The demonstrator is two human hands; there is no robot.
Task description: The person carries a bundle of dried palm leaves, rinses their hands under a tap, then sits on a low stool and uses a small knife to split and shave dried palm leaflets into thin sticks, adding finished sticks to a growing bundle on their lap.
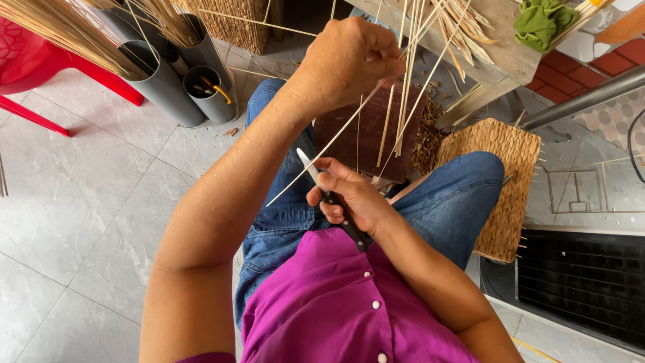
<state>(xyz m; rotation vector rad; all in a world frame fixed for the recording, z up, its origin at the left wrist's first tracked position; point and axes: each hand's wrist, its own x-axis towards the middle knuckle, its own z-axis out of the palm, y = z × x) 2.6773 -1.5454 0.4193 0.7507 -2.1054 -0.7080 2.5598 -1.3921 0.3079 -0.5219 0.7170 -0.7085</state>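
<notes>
Your left hand was pinched shut on thin bamboo stick slanting above your lap; likely light, springy, snappable, so grip near upper end. Your right hand was clamped around knife, blade touching stick.

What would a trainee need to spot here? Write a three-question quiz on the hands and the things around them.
1. True or false: the right hand holds a knife with a dark handle.
2. What does the left hand grip? A) a green cloth B) thin pale sticks C) a red chair
3. What stands at the upper left, holding bundles of reeds?

Key
1. True.
2. B. The green cloth lies untouched on the wooden bench.
3. Grey tubes, beside the red chair.
</notes>
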